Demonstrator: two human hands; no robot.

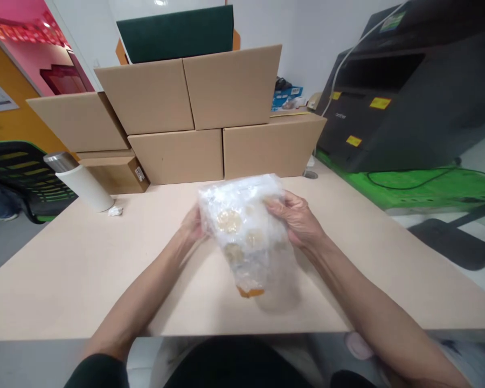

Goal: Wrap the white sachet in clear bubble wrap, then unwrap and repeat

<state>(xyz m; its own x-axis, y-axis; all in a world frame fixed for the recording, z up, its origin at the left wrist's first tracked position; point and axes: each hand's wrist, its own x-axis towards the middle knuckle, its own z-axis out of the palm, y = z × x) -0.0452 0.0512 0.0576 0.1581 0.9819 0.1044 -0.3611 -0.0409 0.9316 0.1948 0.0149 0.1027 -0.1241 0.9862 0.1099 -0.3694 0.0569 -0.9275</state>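
A clear plastic bag (254, 258) is held up over the table, between my two hands. Round yellowish pieces show through it, and an orange patch is at its lower tip; I cannot make out exactly what is inside. My left hand (194, 222) grips the bag's left edge, its fingers mostly hidden behind the plastic. With the thumb on the front face, my right hand (299, 218) pinches the right edge. The bag looks slightly blurred.
Cardboard boxes (175, 156) stand stacked along the table's far side, a dark green box (178, 35) on top. A white bottle with a metal cap (84, 186) and a crumpled scrap (115, 211) are at the left. A black printer (372, 113) sits on a green surface (372, 188) at the right.
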